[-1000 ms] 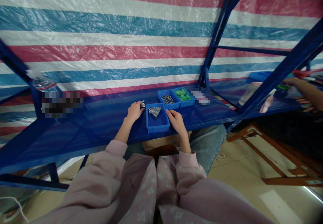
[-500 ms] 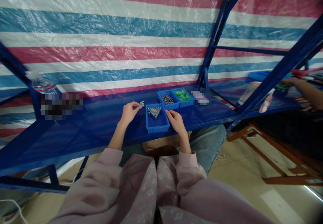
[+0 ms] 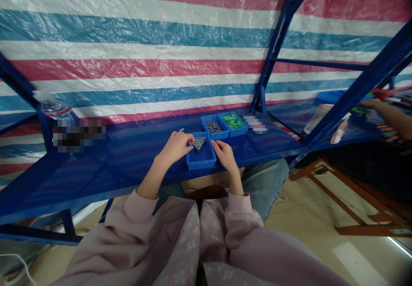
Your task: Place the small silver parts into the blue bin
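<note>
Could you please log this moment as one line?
left hand: at metal parts in front tray, grip unclear | right hand: at front tray's right rim | back trays: metal pieces, green pieces

Your left hand (image 3: 176,147) hiding left edge of metal pieces (image 3: 199,142) in blue tray (image 3: 201,165), anything in its grasp too small to tell! Co-worker's forearm (image 3: 396,115) cut by right edge; dark item (image 3: 77,136) pixelated past naming.

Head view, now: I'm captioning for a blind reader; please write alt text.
A person's left-hand grip is at a triangular cluster of small metal cylinders in a blue plastic bin; the right-hand grip is at the bin's right rim. Beyond stand two more blue bins, holding metal parts and green pieces, on a blue tabletop.
</note>
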Demonstrator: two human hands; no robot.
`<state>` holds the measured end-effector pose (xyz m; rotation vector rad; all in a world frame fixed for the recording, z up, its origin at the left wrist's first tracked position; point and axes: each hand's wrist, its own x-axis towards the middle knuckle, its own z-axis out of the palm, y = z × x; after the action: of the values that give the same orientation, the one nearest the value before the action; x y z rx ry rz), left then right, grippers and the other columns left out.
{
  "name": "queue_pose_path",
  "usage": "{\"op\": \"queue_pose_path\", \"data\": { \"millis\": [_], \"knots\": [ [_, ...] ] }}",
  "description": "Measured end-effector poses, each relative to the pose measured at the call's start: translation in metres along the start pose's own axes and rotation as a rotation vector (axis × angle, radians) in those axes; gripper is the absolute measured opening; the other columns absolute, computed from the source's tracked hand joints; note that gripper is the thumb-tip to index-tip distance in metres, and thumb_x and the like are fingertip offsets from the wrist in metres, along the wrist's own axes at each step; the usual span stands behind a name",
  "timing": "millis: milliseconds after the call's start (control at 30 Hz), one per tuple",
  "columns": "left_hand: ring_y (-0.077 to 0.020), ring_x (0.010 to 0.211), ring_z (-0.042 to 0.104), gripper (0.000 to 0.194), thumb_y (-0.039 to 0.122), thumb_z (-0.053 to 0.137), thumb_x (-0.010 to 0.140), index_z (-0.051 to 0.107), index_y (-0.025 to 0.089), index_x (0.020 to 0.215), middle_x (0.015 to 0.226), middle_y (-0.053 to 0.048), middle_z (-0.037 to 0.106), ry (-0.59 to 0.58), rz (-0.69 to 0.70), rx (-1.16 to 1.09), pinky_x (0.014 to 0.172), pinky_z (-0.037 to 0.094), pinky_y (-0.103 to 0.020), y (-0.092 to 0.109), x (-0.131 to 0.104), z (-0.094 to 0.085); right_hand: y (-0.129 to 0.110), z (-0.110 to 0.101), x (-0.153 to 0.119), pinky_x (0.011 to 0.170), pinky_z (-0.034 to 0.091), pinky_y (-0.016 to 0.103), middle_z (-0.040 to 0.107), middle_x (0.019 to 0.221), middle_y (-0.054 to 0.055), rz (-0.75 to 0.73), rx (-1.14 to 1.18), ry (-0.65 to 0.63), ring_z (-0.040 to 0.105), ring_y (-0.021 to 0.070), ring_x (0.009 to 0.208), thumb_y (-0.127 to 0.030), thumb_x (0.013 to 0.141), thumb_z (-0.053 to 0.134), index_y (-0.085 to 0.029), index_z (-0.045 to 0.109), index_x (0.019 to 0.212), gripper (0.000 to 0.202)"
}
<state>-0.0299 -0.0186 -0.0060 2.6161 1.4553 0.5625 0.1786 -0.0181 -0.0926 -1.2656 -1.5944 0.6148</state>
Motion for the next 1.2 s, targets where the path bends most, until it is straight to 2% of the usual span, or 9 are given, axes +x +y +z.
{"op": "queue_pose_path", "data": {
  "millis": [167, 267, 333, 433, 533, 700, 900, 1067, 1200],
  "knots": [
    [-0.0243, 0.1, 0.06, 0.018, 0.01, 0.053, 0.076, 0.066, 0.019, 0.084, 0.089, -0.006, 0.07, 0.005, -0.019, 0.225, 0.09, 0.035, -0.04, 0.007, 0.006, 0.016, -0.001, 0.0, 0.0, 0.054, 0.025, 0.025, 0.035, 0.055, -0.005, -0.006, 0.003, 0.008, 0.035, 0.0104, 0.055, -0.058, 0.088, 0.044, -0.02, 0.035, 0.059, 0.049],
    [-0.0247, 0.101, 0.058, 0.019, 0.008, 0.052, 0.074, 0.065, 0.018, 0.083, 0.088, -0.008, 0.068, 0.005, -0.036, 0.296, 0.091, 0.033, -0.04, 0.011, 0.007, 0.017, -0.001, 0.0, 0.0, 0.054, 0.025, 0.025, 0.035, 0.055, -0.005, -0.011, 0.006, 0.006, 0.035, 0.0104, 0.055, -0.057, 0.089, 0.043, -0.02, 0.035, 0.059, 0.048],
    [-0.0256, 0.104, 0.055, 0.021, 0.008, 0.053, 0.073, 0.065, 0.017, 0.087, 0.097, -0.01, 0.066, 0.025, -0.057, 0.354, 0.091, 0.034, -0.04, 0.016, 0.006, 0.017, 0.0, 0.0, 0.0, 0.054, 0.025, 0.025, 0.036, 0.055, -0.005, -0.014, 0.004, 0.007, 0.036, 0.0105, 0.055, -0.058, 0.089, 0.043, -0.02, 0.036, 0.059, 0.048],
    [-0.0284, 0.107, 0.052, 0.023, 0.012, 0.056, 0.073, 0.066, 0.015, 0.094, 0.109, -0.014, 0.06, 0.062, -0.144, 0.446, 0.09, 0.035, -0.042, 0.023, 0.005, 0.015, 0.0, 0.0, 0.0, 0.055, 0.026, 0.025, 0.038, 0.055, -0.004, -0.012, 0.001, 0.009, 0.036, 0.0107, 0.056, -0.057, 0.088, 0.043, -0.02, 0.037, 0.059, 0.048],
    [-0.0306, 0.108, 0.051, 0.025, 0.016, 0.057, 0.075, 0.068, 0.013, 0.097, 0.11, -0.017, 0.059, 0.031, -0.246, 0.5, 0.091, 0.035, -0.043, 0.03, 0.007, 0.015, 0.001, 0.0, 0.0, 0.055, 0.026, 0.025, 0.037, 0.055, -0.004, -0.012, 0.003, 0.008, 0.036, 0.0107, 0.056, -0.057, 0.088, 0.043, -0.02, 0.037, 0.059, 0.048],
    [-0.0312, 0.112, 0.049, 0.029, 0.016, 0.055, 0.076, 0.069, 0.009, 0.101, 0.117, -0.02, 0.057, -0.006, -0.298, 0.529, 0.097, 0.034, -0.043, 0.036, 0.012, 0.018, 0.003, 0.001, 0.001, 0.054, 0.025, 0.025, 0.036, 0.055, -0.005, -0.022, 0.006, 0.006, 0.037, 0.0106, 0.055, -0.058, 0.089, 0.043, -0.02, 0.038, 0.059, 0.049],
    [-0.0293, 0.111, 0.05, 0.028, 0.017, 0.056, 0.076, 0.07, 0.014, 0.1, 0.115, -0.016, 0.058, 0.004, -0.313, 0.51, 0.098, 0.034, -0.043, 0.031, 0.014, 0.021, 0.002, 0.0, 0.001, 0.055, 0.026, 0.025, 0.037, 0.055, -0.004, -0.021, 0.003, 0.002, 0.038, 0.0108, 0.055, -0.058, 0.089, 0.042, -0.02, 0.038, 0.059, 0.049],
    [-0.0291, 0.109, 0.051, 0.029, 0.018, 0.058, 0.074, 0.067, 0.013, 0.101, 0.112, -0.016, 0.059, 0.061, -0.313, 0.51, 0.097, 0.034, -0.043, 0.03, 0.012, 0.02, 0.001, 0.0, 0.001, 0.055, 0.026, 0.025, 0.037, 0.055, -0.005, -0.018, -0.003, 0.003, 0.037, 0.0106, 0.056, -0.058, 0.089, 0.043, -0.02, 0.038, 0.06, 0.049],
    [-0.0301, 0.108, 0.051, 0.024, 0.017, 0.057, 0.076, 0.07, 0.013, 0.096, 0.11, -0.017, 0.059, 0.03, -0.298, 0.512, 0.097, 0.034, -0.044, 0.031, 0.012, 0.018, 0.002, 0.0, 0.001, 0.055, 0.026, 0.025, 0.038, 0.055, -0.004, -0.017, -0.005, 0.007, 0.037, 0.0106, 0.056, -0.058, 0.089, 0.043, -0.02, 0.038, 0.059, 0.049]
  ]
}}
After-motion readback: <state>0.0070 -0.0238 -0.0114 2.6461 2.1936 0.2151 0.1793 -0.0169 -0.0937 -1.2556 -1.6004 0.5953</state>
